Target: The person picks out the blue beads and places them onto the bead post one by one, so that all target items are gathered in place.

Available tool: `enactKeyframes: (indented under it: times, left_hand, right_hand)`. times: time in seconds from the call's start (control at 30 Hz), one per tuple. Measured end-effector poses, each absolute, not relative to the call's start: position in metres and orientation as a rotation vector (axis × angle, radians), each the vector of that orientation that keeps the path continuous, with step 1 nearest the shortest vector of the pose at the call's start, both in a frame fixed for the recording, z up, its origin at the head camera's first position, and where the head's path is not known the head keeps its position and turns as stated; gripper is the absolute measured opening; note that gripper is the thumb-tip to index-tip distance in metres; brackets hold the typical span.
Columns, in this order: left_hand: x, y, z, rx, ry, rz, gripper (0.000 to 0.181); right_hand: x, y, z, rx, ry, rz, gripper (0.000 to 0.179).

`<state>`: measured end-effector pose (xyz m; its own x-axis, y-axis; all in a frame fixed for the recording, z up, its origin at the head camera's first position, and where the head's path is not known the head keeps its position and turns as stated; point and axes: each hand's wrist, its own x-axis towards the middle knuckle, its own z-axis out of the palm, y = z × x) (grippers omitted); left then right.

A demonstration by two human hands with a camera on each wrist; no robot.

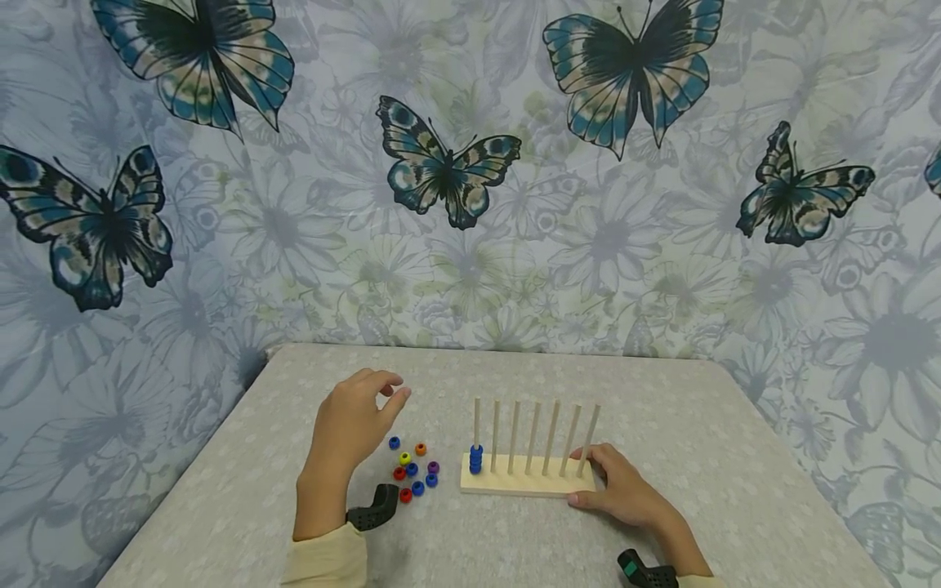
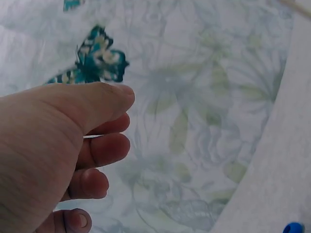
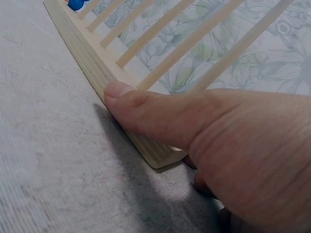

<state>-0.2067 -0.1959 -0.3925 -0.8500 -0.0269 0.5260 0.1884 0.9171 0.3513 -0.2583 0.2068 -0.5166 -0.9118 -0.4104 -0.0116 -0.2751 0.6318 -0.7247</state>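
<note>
A wooden peg rack [image 1: 520,485] with a row of upright thin pegs stands on the table. Blue beads [image 1: 475,460] are stacked low on its leftmost peg; the other pegs are bare. My right hand [image 1: 621,494] grips the rack's right end, thumb along the front edge and fingers behind. In the right wrist view the thumb [image 3: 146,107] presses on the wooden base [image 3: 92,56]. Raised above the table to the left, my left hand [image 1: 356,420] has loosely bent fingers, with a gap between thumb and forefinger and nothing seen in it.
Between the left hand and the rack lie several loose beads, among them a yellow bead [image 1: 405,459], an orange bead [image 1: 421,449], a purple bead [image 1: 434,467] and a red bead [image 1: 406,495]. A patterned cloth covers the table [image 1: 625,380]. Behind hangs butterfly-printed fabric [image 1: 470,269].
</note>
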Motion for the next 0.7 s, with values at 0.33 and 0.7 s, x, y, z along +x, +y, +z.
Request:
enactKeyframes:
  times: [0.33, 0.7]
  left_hand:
    - [-0.218, -0.225, -0.415, -0.023, -2.659, -0.662, 0.023]
    - [-0.231, -0.227, -0.437, -0.017, -2.852, -0.757, 0.021]
  right_hand:
    - [-0.255, 0.208, -0.515, -0.544, 2.664, -1.163, 0.059]
    - [-0.257, 0.206, -0.515, -0.554, 2.662, -1.167, 0.060]
